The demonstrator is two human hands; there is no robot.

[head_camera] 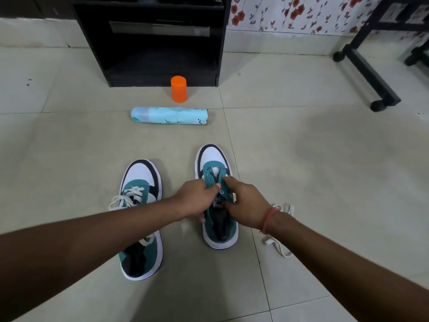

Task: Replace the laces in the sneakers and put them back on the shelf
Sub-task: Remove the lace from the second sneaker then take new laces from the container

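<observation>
While a black shelf (148, 40) stands far across the tiled floor (301, 147), two teal sneakers sit near: the left sneaker (140, 219) laced, the right sneaker (217, 198) bare. The left hand (197, 197) and right hand (246, 205) pinch its eyelet flaps. A loose lace (277, 246) lies right, probably to be picked up and threaded next.

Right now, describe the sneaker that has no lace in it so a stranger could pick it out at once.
Start at the black shelf against the wall and come toward the camera, past the orange cap and the lying blue spray can. Two teal-and-white sneakers stand on the floor; it is the right sneaker, held by both hands. Unlike the left sneaker, its eyelets are bare.
</observation>
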